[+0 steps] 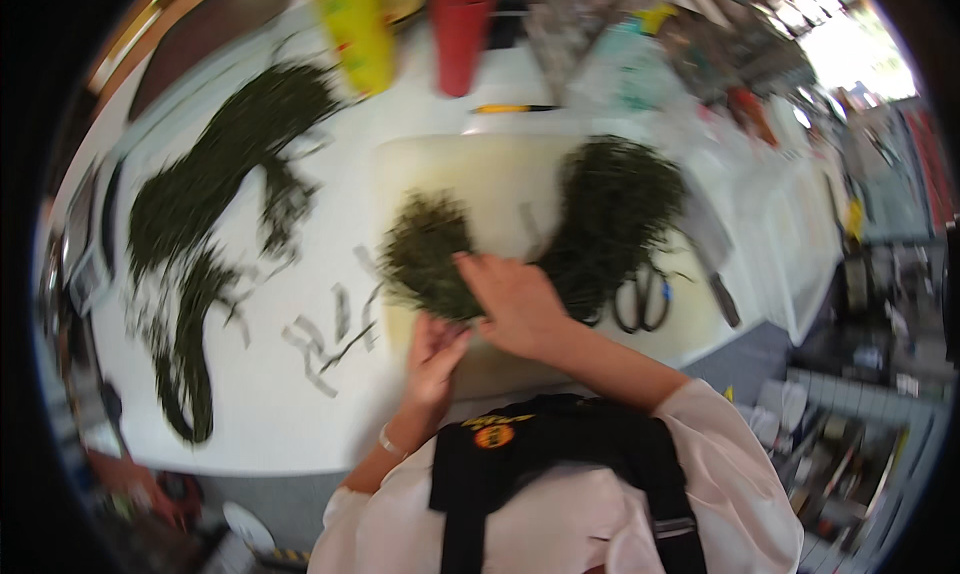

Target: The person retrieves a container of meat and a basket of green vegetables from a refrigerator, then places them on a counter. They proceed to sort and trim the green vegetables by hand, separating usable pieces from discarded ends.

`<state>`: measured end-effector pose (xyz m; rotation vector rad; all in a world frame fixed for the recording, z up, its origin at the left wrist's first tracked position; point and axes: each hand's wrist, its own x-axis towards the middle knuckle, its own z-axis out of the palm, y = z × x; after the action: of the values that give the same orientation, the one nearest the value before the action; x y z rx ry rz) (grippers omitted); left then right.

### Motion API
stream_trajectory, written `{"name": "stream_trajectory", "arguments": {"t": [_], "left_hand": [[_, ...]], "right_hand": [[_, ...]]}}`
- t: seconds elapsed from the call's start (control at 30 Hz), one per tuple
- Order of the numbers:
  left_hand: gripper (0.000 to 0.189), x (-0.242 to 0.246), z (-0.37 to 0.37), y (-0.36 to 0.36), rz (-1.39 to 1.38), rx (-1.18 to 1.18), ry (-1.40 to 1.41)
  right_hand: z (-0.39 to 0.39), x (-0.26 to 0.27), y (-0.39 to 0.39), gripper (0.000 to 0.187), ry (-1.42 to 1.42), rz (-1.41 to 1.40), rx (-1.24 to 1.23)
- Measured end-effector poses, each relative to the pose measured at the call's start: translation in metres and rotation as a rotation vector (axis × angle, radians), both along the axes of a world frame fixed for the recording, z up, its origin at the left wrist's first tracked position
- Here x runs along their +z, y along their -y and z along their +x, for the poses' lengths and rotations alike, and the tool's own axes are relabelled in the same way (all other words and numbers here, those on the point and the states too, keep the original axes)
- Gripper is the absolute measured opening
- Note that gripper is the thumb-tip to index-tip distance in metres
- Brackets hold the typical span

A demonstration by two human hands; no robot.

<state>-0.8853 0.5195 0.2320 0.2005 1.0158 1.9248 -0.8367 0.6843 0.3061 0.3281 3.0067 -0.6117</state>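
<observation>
A small bunch of thin dark green leafy stems [429,248] stands out over the left part of a pale cutting board [495,165]. My left hand [433,358] is at its lower end, fingertips under the stems. From the right, my right hand [521,304] grips the bunch, its fingers stretched along the stems. Motion blur and my hands hide where the stems are held. Just beyond my right hand lies a larger heap of the same greens [619,206]. Black-handled scissors [643,300] rest at that heap's near edge.
A cleaver [703,218] lies along the board's right side. More greens [217,161] spread over the white table [277,416] at left, with several short greyish strips [341,311] nearer. Behind stand a red tumbler [461,41] and a yellow container [352,34]; a yellow-black pen-like tool [514,109] lies before them.
</observation>
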Motion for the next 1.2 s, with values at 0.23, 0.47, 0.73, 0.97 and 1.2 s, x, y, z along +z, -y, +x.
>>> {"name": "stream_trajectory", "arguments": {"t": [0.23, 0.47, 0.73, 0.97, 1.2], "left_hand": [[0.061, 0.043, 0.001, -0.008, -0.127, -0.049, -0.059], [0.065, 0.051, 0.01, 0.007, -0.299, -0.017, -0.061], [0.063, 0.062, 0.03, 0.013, -0.382, 0.024, -0.133], [0.041, 0.063, 0.044, 0.011, -0.466, -0.015, -0.24], [0.035, 0.069, 0.053, 0.01, -0.54, -0.059, -0.568]], "right_hand": [[0.003, -0.005, -0.006, 0.071, -0.079, -0.127, 0.045], [0.022, -0.009, -0.016, 0.069, -0.242, -0.117, -0.073], [0.122, -0.009, -0.1, 0.028, -0.63, -0.046, -0.416], [0.158, -0.015, -0.156, 0.026, -0.569, 0.005, -0.528], [0.133, -0.01, -0.168, 0.029, -0.615, 0.065, -0.295]]}}
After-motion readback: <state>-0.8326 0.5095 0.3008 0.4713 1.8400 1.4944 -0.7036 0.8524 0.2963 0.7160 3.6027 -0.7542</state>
